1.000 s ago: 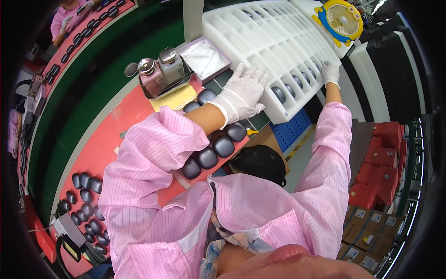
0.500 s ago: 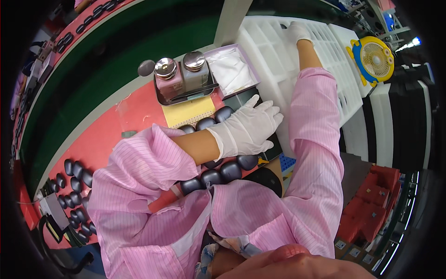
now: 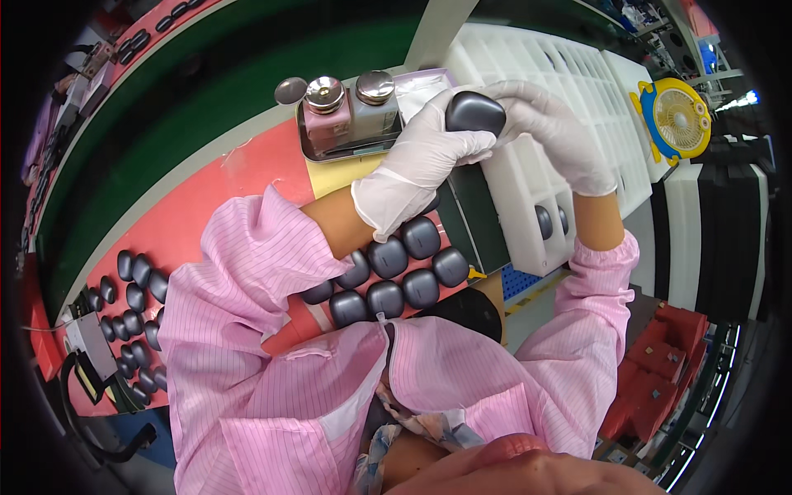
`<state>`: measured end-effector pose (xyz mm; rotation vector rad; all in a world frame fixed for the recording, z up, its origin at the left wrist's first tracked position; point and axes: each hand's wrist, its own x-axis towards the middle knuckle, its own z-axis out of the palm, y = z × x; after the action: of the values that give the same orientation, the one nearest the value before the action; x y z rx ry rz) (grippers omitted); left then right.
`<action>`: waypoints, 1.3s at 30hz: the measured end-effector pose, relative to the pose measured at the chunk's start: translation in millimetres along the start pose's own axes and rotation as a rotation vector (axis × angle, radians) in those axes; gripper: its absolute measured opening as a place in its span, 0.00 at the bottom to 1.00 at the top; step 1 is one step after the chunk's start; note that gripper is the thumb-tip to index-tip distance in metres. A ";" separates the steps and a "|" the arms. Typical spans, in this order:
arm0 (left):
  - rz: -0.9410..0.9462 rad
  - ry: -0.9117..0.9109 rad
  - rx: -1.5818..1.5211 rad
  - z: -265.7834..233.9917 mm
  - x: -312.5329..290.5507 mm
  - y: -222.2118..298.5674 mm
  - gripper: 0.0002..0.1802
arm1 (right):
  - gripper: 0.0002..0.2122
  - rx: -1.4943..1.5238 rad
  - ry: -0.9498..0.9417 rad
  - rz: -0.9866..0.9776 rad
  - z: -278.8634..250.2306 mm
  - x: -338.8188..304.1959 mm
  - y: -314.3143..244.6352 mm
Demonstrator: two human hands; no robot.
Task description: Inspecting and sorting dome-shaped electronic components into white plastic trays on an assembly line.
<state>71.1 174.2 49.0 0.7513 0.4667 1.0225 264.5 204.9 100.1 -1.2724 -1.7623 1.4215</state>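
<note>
A glossy dark grey, pebble-shaped case point(image 3: 476, 113) is held up in front of the white tray. My left hand point(image 3: 417, 161), in a white glove, grips it from the left with the thumb along its lower edge. The gloved fingers of my right hand point(image 3: 557, 132) curve round its upper right side, their tips partly hidden. Below my left wrist, several similar dark cases point(image 3: 388, 257) lie in rows on the pink work surface point(image 3: 264, 169).
The white divided tray point(image 3: 516, 206) has two dark cases in its near compartments. A metal tray point(image 3: 355, 154) holds two pump-top bottles point(image 3: 327, 124). A yellow-and-blue fan point(image 3: 678, 120) stands at the right. More dark cases point(image 3: 132, 322) lie at the left.
My right hand has come back from the far part of the white tray and now touches a dark case. My left hand has risen from the rows and closed on that case.
</note>
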 end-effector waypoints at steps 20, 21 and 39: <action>-0.259 0.122 -0.055 -3.5 -43.6 23.3 0.23 | 0.14 -1.454 0.616 0.371 -173.1 138.5 103.8; -0.269 0.131 -0.115 -0.9 -46.0 24.5 0.22 | 0.16 -1.427 0.609 0.396 -173.8 138.0 107.4; -0.187 -0.032 0.025 32.1 -70.1 18.1 0.25 | 0.19 0.142 0.081 -0.071 35.2 -64.1 -40.2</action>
<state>49.7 106.7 84.5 0.7308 0.5127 0.8308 247.5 131.8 136.8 -1.1653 -1.6077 1.4079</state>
